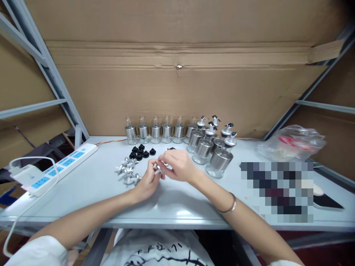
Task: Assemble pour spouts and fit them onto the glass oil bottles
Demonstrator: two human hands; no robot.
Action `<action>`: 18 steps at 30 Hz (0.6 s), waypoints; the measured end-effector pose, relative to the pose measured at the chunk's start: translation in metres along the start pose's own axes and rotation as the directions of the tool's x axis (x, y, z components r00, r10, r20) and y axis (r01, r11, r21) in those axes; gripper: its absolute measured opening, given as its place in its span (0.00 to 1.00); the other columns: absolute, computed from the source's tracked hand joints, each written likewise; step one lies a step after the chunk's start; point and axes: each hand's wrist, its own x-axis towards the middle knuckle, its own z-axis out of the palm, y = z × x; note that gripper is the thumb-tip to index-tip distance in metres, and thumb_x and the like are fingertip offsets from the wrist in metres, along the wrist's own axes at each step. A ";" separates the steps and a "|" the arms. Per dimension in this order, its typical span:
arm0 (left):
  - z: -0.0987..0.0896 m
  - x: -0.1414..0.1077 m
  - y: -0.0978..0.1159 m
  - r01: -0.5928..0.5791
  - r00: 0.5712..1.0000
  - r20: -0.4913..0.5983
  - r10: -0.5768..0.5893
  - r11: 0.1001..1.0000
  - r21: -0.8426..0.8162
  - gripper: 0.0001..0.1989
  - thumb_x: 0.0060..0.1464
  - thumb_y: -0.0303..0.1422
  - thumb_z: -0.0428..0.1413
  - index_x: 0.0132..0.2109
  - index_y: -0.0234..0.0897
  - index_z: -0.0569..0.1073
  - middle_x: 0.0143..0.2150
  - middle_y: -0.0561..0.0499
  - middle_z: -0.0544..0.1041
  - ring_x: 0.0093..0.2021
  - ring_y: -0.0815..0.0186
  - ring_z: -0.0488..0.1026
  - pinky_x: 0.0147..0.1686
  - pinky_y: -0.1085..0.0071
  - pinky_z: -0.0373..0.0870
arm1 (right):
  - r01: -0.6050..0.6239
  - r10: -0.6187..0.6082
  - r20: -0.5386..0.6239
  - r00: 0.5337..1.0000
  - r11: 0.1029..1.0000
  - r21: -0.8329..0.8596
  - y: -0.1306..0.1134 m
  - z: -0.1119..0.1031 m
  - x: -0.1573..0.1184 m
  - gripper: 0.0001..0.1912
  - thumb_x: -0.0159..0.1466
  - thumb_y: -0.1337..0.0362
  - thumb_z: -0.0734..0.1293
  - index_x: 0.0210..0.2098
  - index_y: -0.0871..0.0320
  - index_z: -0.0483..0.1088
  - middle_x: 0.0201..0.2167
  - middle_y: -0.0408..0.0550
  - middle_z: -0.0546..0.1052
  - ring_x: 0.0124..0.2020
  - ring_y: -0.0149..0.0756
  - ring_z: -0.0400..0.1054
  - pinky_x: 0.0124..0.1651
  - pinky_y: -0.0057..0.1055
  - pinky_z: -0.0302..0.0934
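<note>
Both hands are together over the middle of the worktop (91, 195), left hand (148, 181) and right hand (179, 165) closed around a small silvery spout piece (158, 169), the fingers hiding much of it. Just beside the left hand there's a loose cluster of silvery spout pieces (129, 171), and beyond those sit the black stoppers (139, 152), bunched up, one slightly apart. Something dark peeks out behind the right hand, mostly covered, can't make it out. Along the back, a row of open glass bottles with metal sleeves (155, 131), upright, near the cardboard wall (177, 92). And right of those, bottles with pour spouts fitted (220, 160), standing close together, the nearest ones just past the right forearm and partly blocking those behind. Over on the left edge lies a white power strip (63, 166), a white plug and cable on it. Far right, a clear plastic bag (291, 144) with something red inside, and in front of it a blurred-out patch, contents impossible to tell.
</note>
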 end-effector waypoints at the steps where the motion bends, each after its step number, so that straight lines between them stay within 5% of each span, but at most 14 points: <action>1: 0.000 0.000 0.000 0.013 0.999 -0.037 -0.014 1.000 -0.028 0.06 0.62 0.32 0.36 0.46 0.40 0.48 0.37 0.52 0.64 0.39 0.66 0.67 0.43 0.67 0.65 | -0.041 0.040 -0.016 0.999 0.998 -0.044 0.014 -0.001 -0.003 0.18 0.68 0.62 0.53 0.28 0.57 0.68 0.19 0.42 0.66 0.21 0.29 0.58 0.26 0.27 0.53; 4: 0.002 -0.001 0.000 0.049 0.992 -0.106 -0.068 0.984 -0.174 0.05 0.62 0.32 0.39 0.44 0.40 0.49 0.32 0.55 0.64 0.33 0.69 0.65 0.40 0.68 0.63 | -0.171 0.178 0.114 0.977 0.983 -0.065 0.038 -0.004 -0.018 0.19 0.69 0.61 0.54 0.25 0.59 0.66 0.20 0.44 0.68 0.21 0.28 0.58 0.26 0.27 0.48; 8: 0.005 -0.002 -0.001 0.066 0.990 -0.107 -0.092 0.972 -0.224 0.07 0.60 0.33 0.42 0.44 0.41 0.49 0.31 0.56 0.64 0.31 0.70 0.64 0.39 0.68 0.61 | -0.441 0.389 0.352 0.851 0.894 0.078 0.039 -0.007 -0.026 0.18 0.68 0.58 0.57 0.26 0.59 0.66 0.20 0.41 0.67 0.21 0.27 0.56 0.27 0.25 0.47; 15: 0.005 -0.003 -0.003 0.013 0.992 -0.121 -0.038 0.979 -0.202 0.09 0.60 0.32 0.43 0.46 0.40 0.49 0.32 0.55 0.65 0.33 0.68 0.65 0.39 0.68 0.61 | -0.662 0.481 0.506 0.716 0.698 0.274 0.032 -0.005 -0.023 0.22 0.67 0.49 0.58 0.26 0.60 0.66 0.18 0.38 0.64 0.21 0.26 0.54 0.27 0.24 0.49; 18: 0.002 -0.002 -0.004 -0.006 0.996 -0.092 -0.011 0.982 -0.188 0.09 0.61 0.32 0.42 0.47 0.39 0.50 0.33 0.54 0.66 0.34 0.68 0.65 0.40 0.66 0.62 | -0.684 0.488 0.528 0.695 0.677 0.274 0.035 -0.002 -0.025 0.20 0.67 0.51 0.58 0.27 0.60 0.66 0.18 0.39 0.65 0.21 0.26 0.56 0.28 0.25 0.51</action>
